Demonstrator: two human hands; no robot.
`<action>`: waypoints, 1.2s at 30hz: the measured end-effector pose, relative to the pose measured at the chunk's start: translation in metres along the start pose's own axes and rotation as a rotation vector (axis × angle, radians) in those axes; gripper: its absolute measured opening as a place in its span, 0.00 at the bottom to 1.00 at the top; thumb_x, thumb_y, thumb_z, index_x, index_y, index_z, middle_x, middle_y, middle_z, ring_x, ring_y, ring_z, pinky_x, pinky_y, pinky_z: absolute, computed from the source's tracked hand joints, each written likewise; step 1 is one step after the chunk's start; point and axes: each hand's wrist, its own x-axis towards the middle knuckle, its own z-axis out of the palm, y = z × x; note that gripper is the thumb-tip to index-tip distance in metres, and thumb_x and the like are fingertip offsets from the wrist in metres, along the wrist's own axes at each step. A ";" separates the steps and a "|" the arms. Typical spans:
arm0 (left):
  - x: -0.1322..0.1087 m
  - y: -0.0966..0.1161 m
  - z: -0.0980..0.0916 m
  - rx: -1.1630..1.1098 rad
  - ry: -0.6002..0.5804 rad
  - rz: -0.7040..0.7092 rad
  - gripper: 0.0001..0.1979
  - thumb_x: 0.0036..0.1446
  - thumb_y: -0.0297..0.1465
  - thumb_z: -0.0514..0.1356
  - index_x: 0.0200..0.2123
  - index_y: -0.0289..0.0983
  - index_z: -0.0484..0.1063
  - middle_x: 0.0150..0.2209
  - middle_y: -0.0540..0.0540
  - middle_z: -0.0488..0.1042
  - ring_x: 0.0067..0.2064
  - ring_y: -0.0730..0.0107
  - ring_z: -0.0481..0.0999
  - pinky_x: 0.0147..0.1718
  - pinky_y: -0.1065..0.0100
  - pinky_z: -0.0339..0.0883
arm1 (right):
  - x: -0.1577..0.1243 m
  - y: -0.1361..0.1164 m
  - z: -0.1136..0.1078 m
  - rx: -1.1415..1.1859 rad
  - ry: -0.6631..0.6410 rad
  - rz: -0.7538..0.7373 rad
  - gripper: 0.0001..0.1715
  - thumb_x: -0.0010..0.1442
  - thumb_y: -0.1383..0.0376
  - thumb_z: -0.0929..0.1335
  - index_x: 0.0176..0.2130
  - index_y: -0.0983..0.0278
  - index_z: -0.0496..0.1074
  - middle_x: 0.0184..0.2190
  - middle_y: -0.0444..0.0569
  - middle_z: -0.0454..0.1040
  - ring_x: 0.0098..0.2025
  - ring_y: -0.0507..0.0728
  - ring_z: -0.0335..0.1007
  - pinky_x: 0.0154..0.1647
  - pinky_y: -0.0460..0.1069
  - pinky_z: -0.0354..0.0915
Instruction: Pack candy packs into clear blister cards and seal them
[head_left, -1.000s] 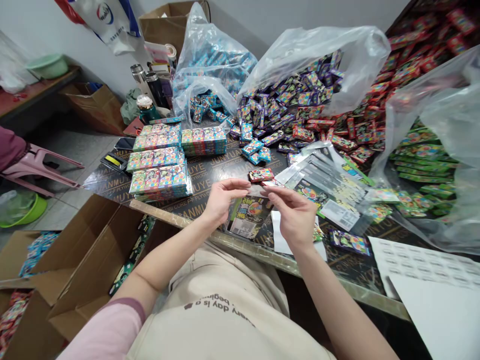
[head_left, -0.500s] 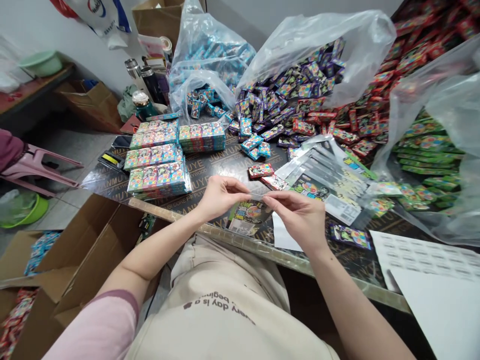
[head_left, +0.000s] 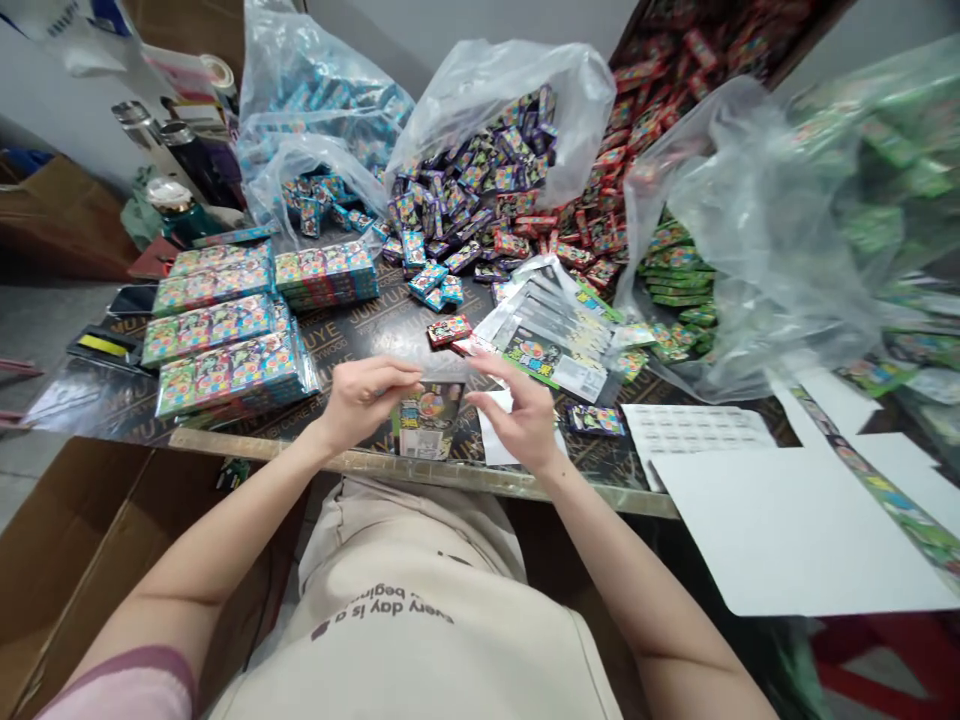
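My left hand (head_left: 369,400) pinches the upper left edge of a clear plastic pouch with a dark printed card (head_left: 429,418) at the table's front edge. To the pouch's right, my right hand (head_left: 516,408) has thumb and fingers apart, with nothing between them that I can make out. Behind the hands lie a red packet (head_left: 448,331) and a fan of clear printed pouches (head_left: 544,345). A white paper (head_left: 499,440) lies partly under my right hand, and a purple packet (head_left: 595,420) is right of it.
Wrapped multicolour packs (head_left: 225,370) stand stacked at left. Bags of blue (head_left: 322,100), purple (head_left: 480,150) and green packets (head_left: 679,270) line the back, with loose red packets (head_left: 592,225) between. White sheets (head_left: 810,520) lie at right; an open cardboard box (head_left: 75,540) is below left.
The view has swung right, so things appear further left. My right hand has opened and moved apart from my left hand. More of the dark pouch shows between them.
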 end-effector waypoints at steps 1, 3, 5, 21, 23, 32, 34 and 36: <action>0.002 -0.003 -0.004 0.012 0.099 -0.024 0.04 0.53 0.31 0.64 0.29 0.40 0.78 0.32 0.47 0.80 0.34 0.68 0.79 0.36 0.68 0.73 | 0.005 0.004 -0.007 0.009 0.072 0.035 0.23 0.59 0.57 0.67 0.54 0.57 0.67 0.55 0.51 0.70 0.52 0.60 0.71 0.54 0.57 0.67; 0.001 -0.013 -0.013 0.064 0.389 -0.091 0.03 0.53 0.32 0.64 0.30 0.39 0.78 0.32 0.47 0.79 0.35 0.68 0.79 0.38 0.66 0.73 | 0.015 0.020 -0.019 -0.018 0.249 0.093 0.28 0.60 0.55 0.66 0.58 0.57 0.63 0.56 0.52 0.68 0.51 0.60 0.70 0.52 0.56 0.67; -0.006 -0.025 -0.020 0.160 0.619 -0.167 0.05 0.53 0.32 0.63 0.32 0.37 0.77 0.33 0.47 0.79 0.36 0.67 0.78 0.41 0.63 0.72 | 0.020 0.047 -0.025 -0.109 0.313 0.128 0.23 0.61 0.55 0.65 0.53 0.59 0.67 0.52 0.53 0.71 0.51 0.60 0.70 0.50 0.56 0.67; -0.018 -0.075 0.048 0.495 -0.527 -0.186 0.37 0.46 0.39 0.68 0.59 0.38 0.61 0.61 0.33 0.62 0.63 0.46 0.57 0.61 0.39 0.42 | 0.164 0.146 0.055 -0.643 -0.262 0.168 0.24 0.54 0.75 0.64 0.51 0.71 0.69 0.50 0.64 0.71 0.53 0.66 0.68 0.52 0.57 0.63; -0.020 -0.080 0.052 0.478 -0.578 -0.184 0.35 0.47 0.34 0.68 0.58 0.38 0.62 0.57 0.35 0.66 0.62 0.49 0.60 0.62 0.41 0.42 | 0.165 0.143 0.048 -0.637 -0.279 0.143 0.18 0.57 0.74 0.62 0.46 0.70 0.72 0.43 0.62 0.76 0.47 0.64 0.72 0.49 0.56 0.65; -0.005 -0.073 0.036 -0.786 0.084 -0.941 0.23 0.47 0.47 0.64 0.36 0.33 0.75 0.33 0.41 0.78 0.34 0.63 0.77 0.36 0.61 0.72 | 0.049 0.080 0.038 -0.266 -0.354 -0.460 0.22 0.64 0.70 0.60 0.55 0.59 0.67 0.55 0.53 0.71 0.56 0.58 0.67 0.56 0.57 0.65; 0.004 -0.069 0.036 -0.963 0.193 -1.035 0.20 0.38 0.40 0.70 0.30 0.32 0.73 0.26 0.46 0.76 0.26 0.70 0.75 0.29 0.67 0.71 | 0.027 0.068 0.041 -0.242 -0.370 -0.525 0.23 0.63 0.70 0.61 0.56 0.57 0.66 0.55 0.53 0.70 0.57 0.59 0.66 0.56 0.57 0.66; 0.008 -0.062 0.039 -1.003 0.307 -1.053 0.19 0.31 0.32 0.72 0.27 0.33 0.70 0.24 0.49 0.75 0.24 0.74 0.73 0.27 0.70 0.70 | 0.014 0.059 0.045 -0.273 -0.261 -0.442 0.25 0.61 0.67 0.65 0.58 0.57 0.64 0.58 0.56 0.66 0.58 0.61 0.64 0.56 0.59 0.65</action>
